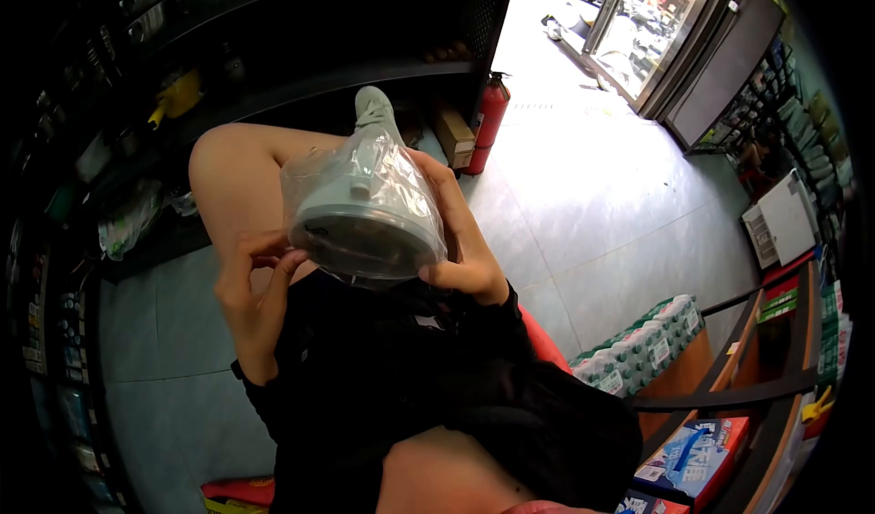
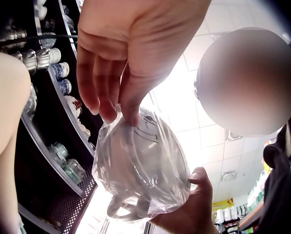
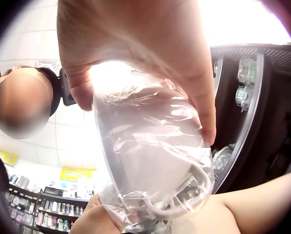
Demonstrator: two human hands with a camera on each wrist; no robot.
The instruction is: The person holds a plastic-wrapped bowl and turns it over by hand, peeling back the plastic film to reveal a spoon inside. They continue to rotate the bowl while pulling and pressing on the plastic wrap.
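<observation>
A pale, cup-shaped vessel with a looped handle (image 3: 182,207) is wrapped in a clear plastic bag (image 1: 310,181). In the head view its round, dark, glossy end (image 1: 365,241) with a pale rim faces the wearer, above the lap. My right hand (image 1: 469,259) grips the vessel from the right, thumb at the rim and fingers along the far side. At the left rim, my left hand (image 1: 248,295) pinches the plastic between thumb and fingers. The left wrist view shows that pinched plastic gathered under the fingertips (image 2: 132,117), beside a dark mark on the round end.
Dark shelves (image 1: 273,95) with wrapped wares stand ahead and to the left. A red fire extinguisher (image 1: 489,122) is near the open doorway. Packs of green-capped bottles (image 1: 638,345) and a shelf with boxes (image 1: 697,455) are at the right. The wearer's bare knee (image 1: 223,154) rises behind the vessel.
</observation>
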